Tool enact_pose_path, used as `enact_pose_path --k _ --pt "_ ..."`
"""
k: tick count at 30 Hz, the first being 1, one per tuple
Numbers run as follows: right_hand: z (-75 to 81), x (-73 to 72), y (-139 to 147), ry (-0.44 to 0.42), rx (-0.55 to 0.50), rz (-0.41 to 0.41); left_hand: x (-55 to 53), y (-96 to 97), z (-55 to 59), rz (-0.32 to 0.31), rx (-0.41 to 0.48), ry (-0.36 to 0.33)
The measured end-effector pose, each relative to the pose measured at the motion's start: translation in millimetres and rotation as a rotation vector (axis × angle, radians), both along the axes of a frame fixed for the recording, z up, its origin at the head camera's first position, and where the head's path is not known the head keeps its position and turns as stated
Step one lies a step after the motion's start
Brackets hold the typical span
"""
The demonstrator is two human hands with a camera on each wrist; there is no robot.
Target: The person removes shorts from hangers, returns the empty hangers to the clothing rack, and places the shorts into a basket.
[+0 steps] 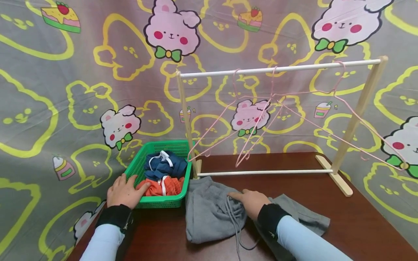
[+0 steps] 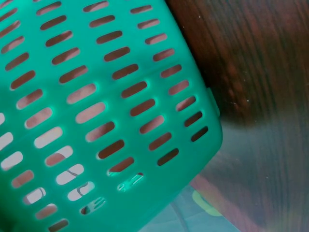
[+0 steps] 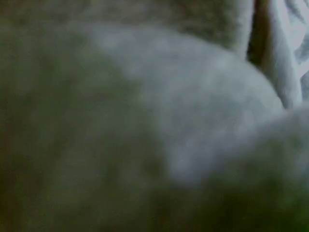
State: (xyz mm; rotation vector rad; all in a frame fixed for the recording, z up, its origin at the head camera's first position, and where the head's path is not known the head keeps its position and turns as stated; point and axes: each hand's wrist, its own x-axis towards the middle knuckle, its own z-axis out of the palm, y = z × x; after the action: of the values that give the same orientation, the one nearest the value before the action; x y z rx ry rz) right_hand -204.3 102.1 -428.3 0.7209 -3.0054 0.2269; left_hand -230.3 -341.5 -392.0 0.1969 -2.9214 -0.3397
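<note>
A green plastic basket (image 1: 158,201) stands on the brown table, its slotted wall (image 2: 111,87) filling much of the left wrist view. My left hand (image 1: 125,192) grips its near-left rim, the thumb reaching inside over the orange garment (image 1: 171,185). Behind that lies a dark blue garment (image 1: 168,165) with a white drawstring. Grey drawstring pants (image 1: 209,214) lie bunched to the right of the basket. My right hand (image 1: 251,203) holds them near the grey cord, with its lower fingers hidden. Blurred grey cloth (image 3: 207,92) takes up the right wrist view.
A wood and white clothes rack (image 1: 261,172) stands behind the pants. Pink hangers (image 1: 212,127) dangle from its top bar. One grey leg (image 1: 303,214) spreads right, below the rack's foot (image 1: 334,176). A patterned curtain (image 1: 81,108) surrounds the table (image 1: 362,224).
</note>
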Motion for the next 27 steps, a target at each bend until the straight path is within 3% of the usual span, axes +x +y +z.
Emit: enact_pose_path --k 7,16,27 --pt "17.3 -4.9 14 -0.007 -0.2 -0.04 0.9 0.6 0.4 0.004 0.008 -0.001" --pt "39.5 6.4 12 0.113 -0.42 -0.029 -1.2 0.3 -0.5 0.007 -0.002 0.01" --pt "56.9 22.4 -12 0.184 -0.529 0.045 -0.1 0.6 -1.7 0.003 0.0 0.005"
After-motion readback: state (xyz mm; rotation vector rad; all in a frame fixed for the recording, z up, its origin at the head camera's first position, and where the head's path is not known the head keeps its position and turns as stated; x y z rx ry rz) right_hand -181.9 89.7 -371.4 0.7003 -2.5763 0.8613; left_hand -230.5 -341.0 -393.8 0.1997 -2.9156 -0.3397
